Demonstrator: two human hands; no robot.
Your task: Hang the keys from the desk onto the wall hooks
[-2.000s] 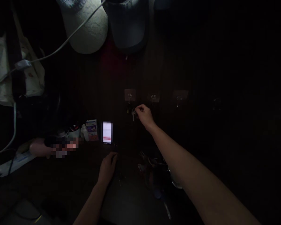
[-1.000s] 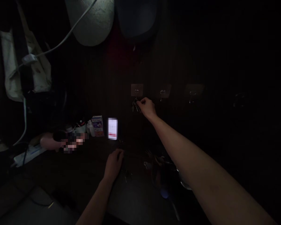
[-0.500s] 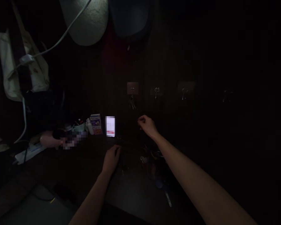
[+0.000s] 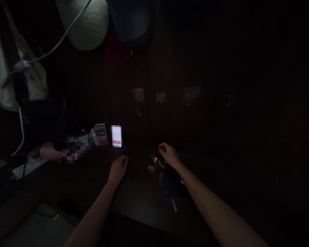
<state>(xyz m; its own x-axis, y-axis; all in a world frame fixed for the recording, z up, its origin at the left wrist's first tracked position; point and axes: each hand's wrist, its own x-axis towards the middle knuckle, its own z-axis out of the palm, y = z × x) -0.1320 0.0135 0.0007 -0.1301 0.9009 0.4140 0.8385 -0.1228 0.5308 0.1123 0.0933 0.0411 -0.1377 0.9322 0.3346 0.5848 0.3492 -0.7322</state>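
Observation:
My left hand (image 4: 117,168) lies on the dark tabletop with its fingers loosely stretched and nothing visible in it. Over a pile of keys and small items, my right hand (image 4: 169,154) has its fingers bent and slightly apart, and no object shows between them. Just below it, a bunch of keys (image 4: 153,158) fans out from the pile. A small pale clip-like piece (image 4: 150,168) is beside them. On the wall, another bunch of keys (image 4: 138,110) hangs from the leftmost hook (image 4: 137,97). Darkness hides much of the pile.
Wall hooks (image 4: 162,97) continue rightward. A lit phone (image 4: 116,136) stands against the wall beside a small box (image 4: 101,134) and white bottle (image 4: 94,137). A pink object (image 4: 50,151) lies left. Caps (image 4: 89,29), a bag (image 4: 37,80) and a white cable (image 4: 63,37) hang above.
My right hand has come down from near the wall to the key pile. My left hand stays resting on the table. The whole view has shifted slightly, moving the scene left.

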